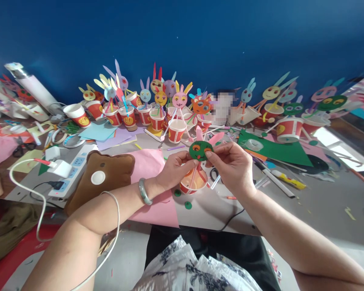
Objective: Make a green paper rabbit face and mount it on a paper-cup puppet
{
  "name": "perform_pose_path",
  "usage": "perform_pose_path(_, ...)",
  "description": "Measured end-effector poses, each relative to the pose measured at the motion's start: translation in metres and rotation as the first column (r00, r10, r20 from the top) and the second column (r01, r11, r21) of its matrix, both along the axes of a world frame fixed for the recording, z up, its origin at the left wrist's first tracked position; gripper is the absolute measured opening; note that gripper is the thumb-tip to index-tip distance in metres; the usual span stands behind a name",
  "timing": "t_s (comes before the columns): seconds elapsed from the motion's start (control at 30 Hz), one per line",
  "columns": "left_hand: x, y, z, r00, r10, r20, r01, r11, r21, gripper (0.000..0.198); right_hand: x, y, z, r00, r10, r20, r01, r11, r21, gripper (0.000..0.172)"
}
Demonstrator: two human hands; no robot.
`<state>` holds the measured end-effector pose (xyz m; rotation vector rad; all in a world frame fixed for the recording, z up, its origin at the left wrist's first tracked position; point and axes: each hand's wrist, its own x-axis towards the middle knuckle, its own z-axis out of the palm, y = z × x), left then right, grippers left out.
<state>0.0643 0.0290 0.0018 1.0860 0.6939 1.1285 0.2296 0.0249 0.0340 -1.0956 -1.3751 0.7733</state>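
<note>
Both my hands hold a round green paper face with orange eyes, a small mouth and pink paper ears. My left hand pinches its left lower edge, and a bracelet sits on that wrist. At the face's right side, my right hand grips it between thumb and fingers. Directly below stands a red and white paper cup with paper strips rising from it; whether these join the face is hard to see. Two small green paper discs lie by the cup.
Rabbit-faced paper cups line the blue wall. Pink paper and a brown bear-shaped pad lie left, near a power strip. Green card, a marker and a yellow tube lie right. A white cable crosses my left arm.
</note>
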Motion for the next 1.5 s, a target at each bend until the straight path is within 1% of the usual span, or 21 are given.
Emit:
perform_pose_path(0.13, 0.002, 0.001, 0.001, 1.000, 0.012, 0.011, -0.012, 1.000, -0.017, 0.036, 0.002, -0.001, -0.001, 0.995, 0.070, -0.075, -0.075, 0.995, -0.065, 0.034)
perform_pose_path(0.27, 0.002, 0.000, 0.002, 1.000, 0.022, 0.013, -0.022, 1.000, -0.008, 0.034, 0.003, -0.002, -0.002, 0.983, 0.152, -0.106, -0.168, 0.972, -0.164, 0.035)
perform_pose_path(0.37, 0.001, 0.000, 0.002, 0.999, 0.035, -0.008, -0.035, 0.999, 0.019, 0.032, 0.003, -0.002, -0.004, 0.970, 0.208, -0.123, -0.231, 0.947, -0.225, 0.030)
perform_pose_path(0.43, 0.001, 0.000, 0.001, 0.999, 0.035, -0.018, -0.035, 0.999, 0.017, 0.033, 0.002, -0.001, -0.006, 0.965, 0.223, -0.137, -0.251, 0.936, -0.248, 0.024)
perform_pose_path(0.6, 0.001, -0.001, 0.003, 1.000, -0.015, 0.014, 0.015, 1.000, 0.025, 0.035, -0.001, 0.000, -0.010, 0.966, 0.215, -0.146, -0.246, 0.937, -0.248, 0.015)
perform_pose_path(0.77, 0.002, -0.002, 0.004, 1.000, -0.014, 0.026, 0.012, 0.997, 0.072, 0.035, -0.004, 0.001, -0.011, 0.964, 0.193, -0.182, -0.240, 0.929, -0.283, 0.014)
perform_pose_path(0.9, 0.001, -0.002, 0.001, 0.999, -0.026, 0.019, 0.025, 0.997, 0.077, 0.035, -0.005, 0.001, -0.014, 0.960, 0.194, -0.200, -0.247, 0.924, -0.291, 0.018)
perform_pose_path(1.13, 0.000, -0.001, -0.005, 0.997, 0.012, -0.073, -0.003, 0.993, 0.115, 0.034, -0.008, 0.000, -0.018, 0.964, 0.185, -0.189, -0.234, 0.928, -0.289, 0.014)
perform_pose_path(1.33, 0.001, 0.000, -0.010, 0.996, 0.038, -0.084, -0.025, 0.989, 0.148, 0.034, -0.013, 0.001, -0.019, 0.979, 0.128, -0.159, -0.167, 0.950, -0.263, 0.012)
perform_pose_path(1.5, 0.001, 0.000, -0.011, 0.994, 0.059, -0.090, -0.043, 0.985, 0.166, 0.033, -0.014, 0.002, -0.023, 0.985, 0.105, -0.139, -0.137, 0.960, -0.244, 0.013)
